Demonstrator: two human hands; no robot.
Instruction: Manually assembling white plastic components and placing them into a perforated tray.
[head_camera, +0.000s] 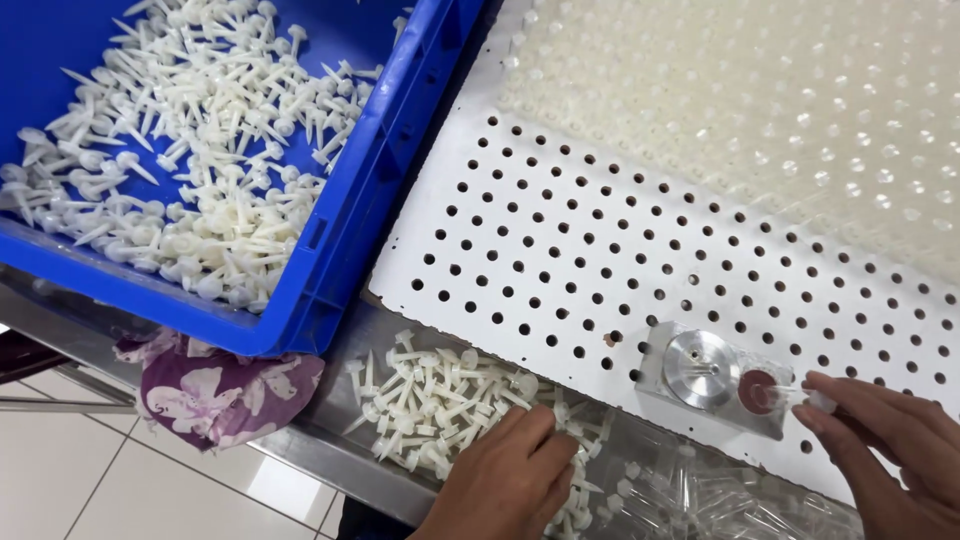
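My left hand (508, 478) rests palm down on a loose heap of small white plastic pins (432, 398) on the steel table, fingers curled into the heap. My right hand (893, 440) pinches a small clear plastic piece (812, 399) at the right end of a small metal fixture (712, 373). The fixture has a round silver disc and a dark red round spot and lies on a white perforated board (560, 250). Whether my left hand grips any pins is hidden.
A blue plastic crate (350, 215) full of the same white pins stands at upper left. A purple flowered cloth (215, 390) hangs under its corner. Clear plastic tubes (700, 495) lie at the bottom. Filled board rows (760, 110) lie top right. Tiled floor is lower left.
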